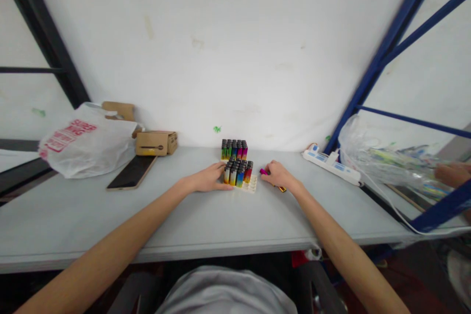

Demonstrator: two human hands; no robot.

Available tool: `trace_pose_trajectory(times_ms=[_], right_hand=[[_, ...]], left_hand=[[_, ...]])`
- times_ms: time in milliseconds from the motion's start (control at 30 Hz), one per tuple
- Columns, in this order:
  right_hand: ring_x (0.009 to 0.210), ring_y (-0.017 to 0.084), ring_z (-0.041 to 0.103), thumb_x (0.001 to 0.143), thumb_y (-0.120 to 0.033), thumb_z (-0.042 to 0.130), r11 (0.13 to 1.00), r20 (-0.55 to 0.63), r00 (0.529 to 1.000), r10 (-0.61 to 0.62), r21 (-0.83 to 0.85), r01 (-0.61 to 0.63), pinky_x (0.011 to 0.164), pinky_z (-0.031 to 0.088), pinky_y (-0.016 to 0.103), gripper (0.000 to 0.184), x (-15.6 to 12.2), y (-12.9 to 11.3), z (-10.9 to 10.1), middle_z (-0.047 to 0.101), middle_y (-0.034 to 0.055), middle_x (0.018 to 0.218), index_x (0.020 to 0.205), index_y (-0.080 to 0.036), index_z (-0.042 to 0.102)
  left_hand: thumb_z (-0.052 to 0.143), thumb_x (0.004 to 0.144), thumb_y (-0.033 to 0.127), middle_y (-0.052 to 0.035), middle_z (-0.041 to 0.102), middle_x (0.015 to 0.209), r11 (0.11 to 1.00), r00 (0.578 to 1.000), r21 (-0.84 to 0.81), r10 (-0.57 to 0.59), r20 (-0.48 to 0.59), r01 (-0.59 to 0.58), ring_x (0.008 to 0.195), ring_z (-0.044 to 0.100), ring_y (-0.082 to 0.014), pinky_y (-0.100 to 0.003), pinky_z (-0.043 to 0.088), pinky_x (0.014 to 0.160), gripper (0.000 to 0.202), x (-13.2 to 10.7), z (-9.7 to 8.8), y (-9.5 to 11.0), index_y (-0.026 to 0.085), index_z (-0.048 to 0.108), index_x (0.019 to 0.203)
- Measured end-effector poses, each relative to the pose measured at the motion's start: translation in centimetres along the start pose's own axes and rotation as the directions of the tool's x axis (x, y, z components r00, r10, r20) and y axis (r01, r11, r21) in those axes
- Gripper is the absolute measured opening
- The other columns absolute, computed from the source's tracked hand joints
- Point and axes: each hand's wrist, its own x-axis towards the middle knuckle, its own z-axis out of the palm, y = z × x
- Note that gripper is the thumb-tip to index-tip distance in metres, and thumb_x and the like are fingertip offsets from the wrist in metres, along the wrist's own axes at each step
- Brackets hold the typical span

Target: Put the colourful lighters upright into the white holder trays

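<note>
A white slotted tray (251, 185) stands on the table with several black-topped, gradient-coloured lighters (240, 175) upright in it. Some slots at its right front hold nothing. My left hand (211, 178) is curled round the tray's left side, the thumb along the front edge. To the right of the tray, my right hand (277, 175) has its fingers closed on a shiny magenta lighter (263, 171). A gold-orange piece (282, 189) shows under that palm; whether it is a second lighter I cannot tell. Behind the tray stands another block of lighters (234, 149).
At the left lie a white plastic bag (88, 140), a cardboard box (156, 143) and a dark phone (132, 172). A power strip (332, 164) is at the right, near a blue rack post (379, 64). Beyond it another person's hand (452, 173) is beside clear plastic bags (390, 157).
</note>
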Motion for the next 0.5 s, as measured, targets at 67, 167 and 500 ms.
trace_pose_trajectory(times_ms=[67, 167, 500], right_hand=[[0.075, 0.023, 0.065, 0.088, -0.028, 0.065, 0.997, 0.001, 1.000, 0.029, 0.067, -0.029, 0.072, 0.047, 0.032, 0.025, 0.0, -0.2, -0.2, 0.069, 0.0089, 0.072, 0.065, -0.020, 0.059], [0.079, 0.020, 0.067, 0.093, -0.029, 0.059, 0.947, -0.093, 0.996, 0.011, 0.321, 0.019, 0.076, 0.048, 0.031, 0.010, -0.2, -0.4, -0.7, 0.074, 0.0073, 0.086, 0.091, -0.019, 0.060], [0.051, 0.009, 0.049, 0.095, -0.067, 0.051, 0.523, -0.143, 0.990, 0.000, 0.844, 0.122, 0.053, 0.043, 0.024, 0.046, -0.2, -2.3, -0.5, 0.059, -0.0048, 0.084, 0.116, -0.027, 0.042]], left_hand=[[0.062, 0.090, 0.074, -0.0149, 0.044, 0.161, 1.000, 1.000, 0.000, -0.003, 0.001, 0.003, 0.149, 0.041, -0.0331, -0.042, 0.029, 0.127, 0.089, 0.0, -0.1, 0.2, 0.017, 0.043, 0.155], [0.063, 0.089, 0.074, -0.0148, 0.045, 0.160, 1.000, 1.000, -0.010, -0.017, 0.007, 0.017, 0.149, 0.041, -0.0340, -0.042, 0.029, 0.127, 0.087, 0.0, -0.4, 0.6, 0.017, 0.047, 0.153], [0.063, 0.089, 0.073, -0.0135, 0.045, 0.161, 0.999, 1.000, -0.034, 0.000, -0.005, 0.000, 0.149, 0.041, -0.0342, -0.042, 0.029, 0.128, 0.086, -0.1, -0.7, 1.3, 0.019, 0.047, 0.154]])
